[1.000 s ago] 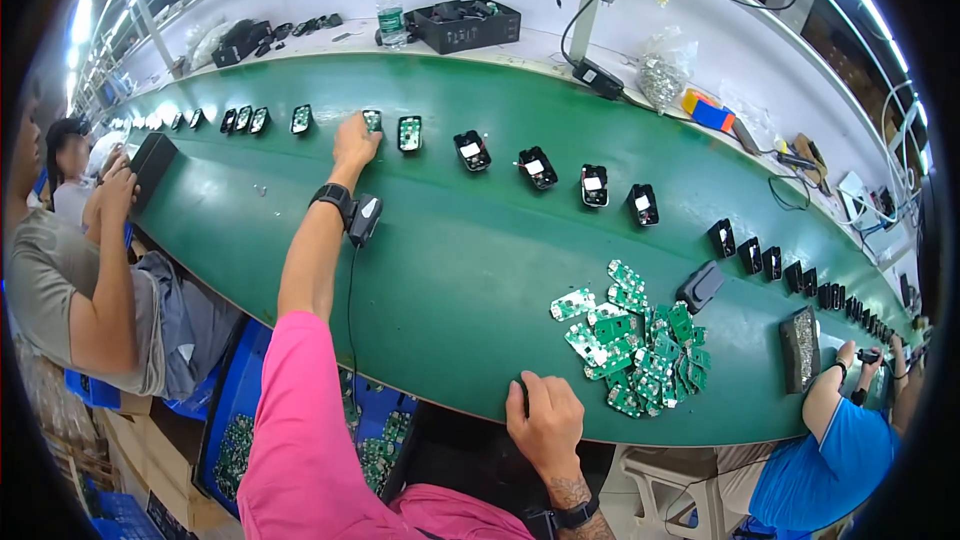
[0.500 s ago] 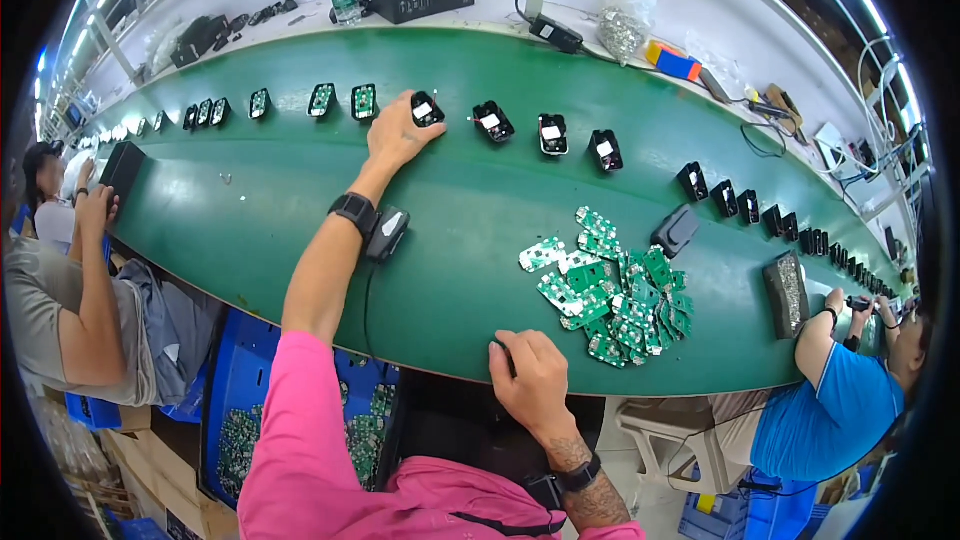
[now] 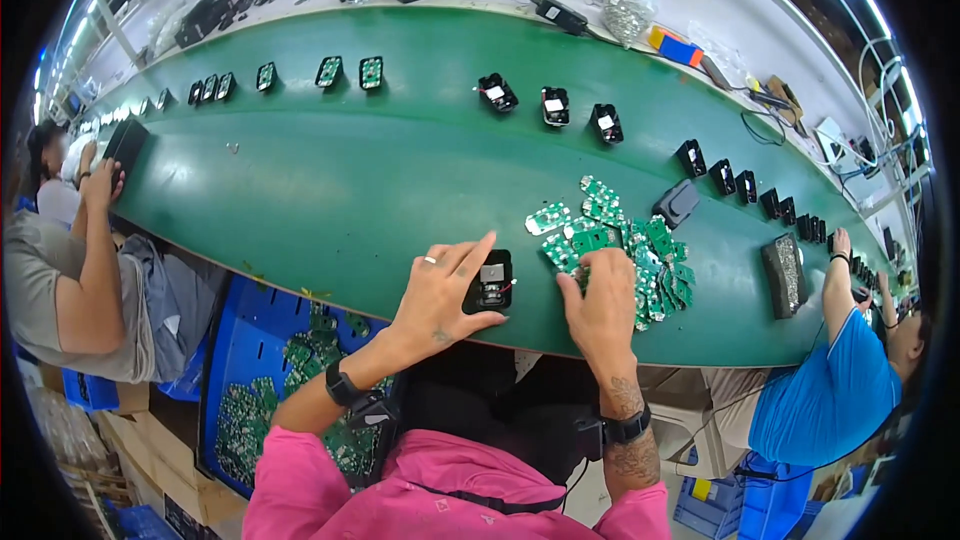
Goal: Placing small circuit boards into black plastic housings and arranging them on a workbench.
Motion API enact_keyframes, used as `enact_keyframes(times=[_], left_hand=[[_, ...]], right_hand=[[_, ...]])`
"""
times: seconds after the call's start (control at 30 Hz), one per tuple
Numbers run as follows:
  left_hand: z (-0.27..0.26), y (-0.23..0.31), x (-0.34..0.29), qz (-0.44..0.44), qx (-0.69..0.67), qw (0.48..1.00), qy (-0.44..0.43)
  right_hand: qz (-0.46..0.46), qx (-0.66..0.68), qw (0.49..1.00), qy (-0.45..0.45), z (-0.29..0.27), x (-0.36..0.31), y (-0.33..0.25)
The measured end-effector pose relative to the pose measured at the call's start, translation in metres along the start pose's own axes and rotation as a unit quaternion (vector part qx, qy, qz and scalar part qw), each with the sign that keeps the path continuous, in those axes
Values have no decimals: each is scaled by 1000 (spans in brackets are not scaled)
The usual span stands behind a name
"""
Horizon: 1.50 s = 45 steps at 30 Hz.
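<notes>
My left hand [image 3: 440, 290] grips a small black plastic housing [image 3: 492, 282] at the belt's near edge, its thumb along the near side and forefinger along the far side. Inside the housing are a whitish block, a shiny part and thin red wire. To its right, my right hand [image 3: 605, 305] reaches into the near-left side of a loose pile of green circuit boards [image 3: 655, 275]. Its thumb and curled fingers close on a board there, mostly covered by the hand. A row of open black housings [image 3: 556, 107] stands beyond, several with white pieces inside.
Housings with green boards [image 3: 371, 73] stand on the green belt [image 3: 330, 165] at far left. Right of the pile lie a dark rounded case [image 3: 677, 203] and a dark block [image 3: 784, 275]. A blue bin [image 3: 225, 340] of boards sits below the belt. Co-workers sit on both sides.
My left hand has brought a housing from the far row to the near edge, leaving a gap there. My right hand has moved from the belt's edge to the board pile.
</notes>
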<state>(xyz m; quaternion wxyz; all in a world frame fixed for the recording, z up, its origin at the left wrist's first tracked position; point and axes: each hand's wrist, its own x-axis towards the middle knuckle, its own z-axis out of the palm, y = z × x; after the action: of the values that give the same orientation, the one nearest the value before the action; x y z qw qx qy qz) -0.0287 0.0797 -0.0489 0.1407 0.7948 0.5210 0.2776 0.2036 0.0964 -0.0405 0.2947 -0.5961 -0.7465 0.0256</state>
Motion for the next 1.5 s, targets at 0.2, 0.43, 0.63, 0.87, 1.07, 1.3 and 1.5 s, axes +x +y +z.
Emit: enact_keyframes(times=[0.2,0.43,0.63,0.87,1.07,1.3,1.5], left_hand=[[-16,39,-44,-122,-262,953,91],[12,57,-57,-117,-339,933,7],[5,46,-49,56,-242,968,-44],[-6,31,-58,-205,-386,899,42],[0,24,-72,-213,-374,903,7],[-1,18,-39,-223,-443,866,64],[12,-1,-3,-224,-504,834,-23]], right_hand=[[73,198,977,0,-33,-38,-31],[3,270,957,-103,-35,-68,-48],[36,340,922,-179,-45,-36,-32],[293,627,710,-131,-5,-6,-10],[311,636,690,-150,10,0,-16],[285,599,730,-165,27,-9,-23],[281,501,809,-123,35,-8,-41]])
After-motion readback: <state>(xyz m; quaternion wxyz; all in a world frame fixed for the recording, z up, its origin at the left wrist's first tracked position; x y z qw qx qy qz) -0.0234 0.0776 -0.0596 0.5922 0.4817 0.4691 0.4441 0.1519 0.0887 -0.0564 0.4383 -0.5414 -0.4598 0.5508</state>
